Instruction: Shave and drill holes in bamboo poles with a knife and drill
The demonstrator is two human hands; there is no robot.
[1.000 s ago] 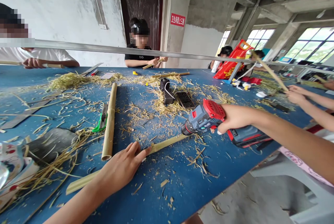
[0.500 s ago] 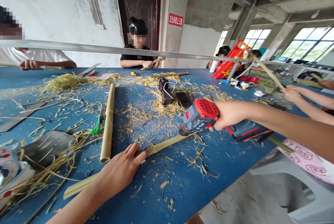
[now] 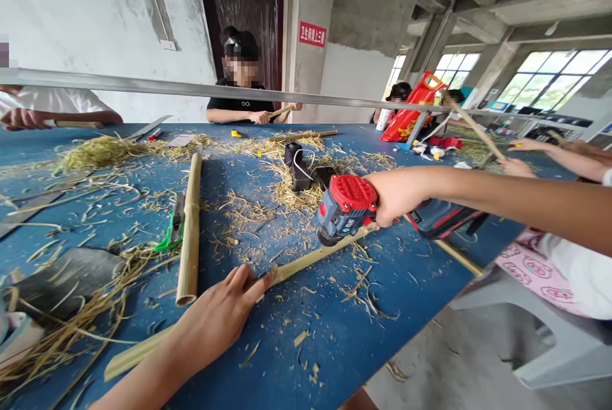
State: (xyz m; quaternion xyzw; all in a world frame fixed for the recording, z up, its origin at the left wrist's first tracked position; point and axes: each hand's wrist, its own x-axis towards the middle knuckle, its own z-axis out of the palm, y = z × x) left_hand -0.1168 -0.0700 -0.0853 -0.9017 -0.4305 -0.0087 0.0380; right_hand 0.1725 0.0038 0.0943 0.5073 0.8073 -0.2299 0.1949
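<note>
My left hand lies over a long split bamboo strip, pressing it against the blue table. My right hand is shut around a cordless drill with a red top and grey body. The drill's chuck sits just above the strip, though I cannot tell if they touch. Its dark battery base shows beyond my hand. A thick bamboo tube lies left of my left hand, next to a green-handled tool.
Straw and shavings cover the table. A phone and a black object with a white cable lie beyond the drill. Co-workers hold bamboo sticks around the table, one person opposite. A metal rail crosses above. A red bag stands far right.
My right hand has carried the drill left and down, bringing its chuck closer to the strip. The view has turned slightly right. My left hand stays on the strip.
</note>
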